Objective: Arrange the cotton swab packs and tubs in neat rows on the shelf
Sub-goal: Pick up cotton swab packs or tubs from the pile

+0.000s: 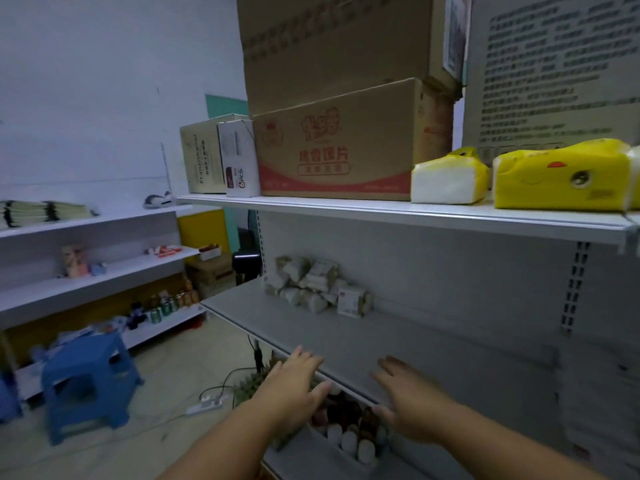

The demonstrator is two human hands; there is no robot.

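I have both hands low in the centre of the frame, at the front edge of the middle shelf. My left hand is palm down with its fingers stretched forward and holds nothing. My right hand is also spread and empty, thumb pointing down. Just below and between them, on the shelf underneath, stands a cluster of round-topped tubs, some pale and some dark. The view is too blurred for me to tell whether either hand touches them.

Further back on the middle shelf, against the back panel at centre frame, the cotton swab packs lie in a loose, tumbled heap, well apart from my hands.

Above, the top shelf carries a cardboard box with red print and, at the right edge, yellow tissue packs. A blue stool stands on the floor at lower left.
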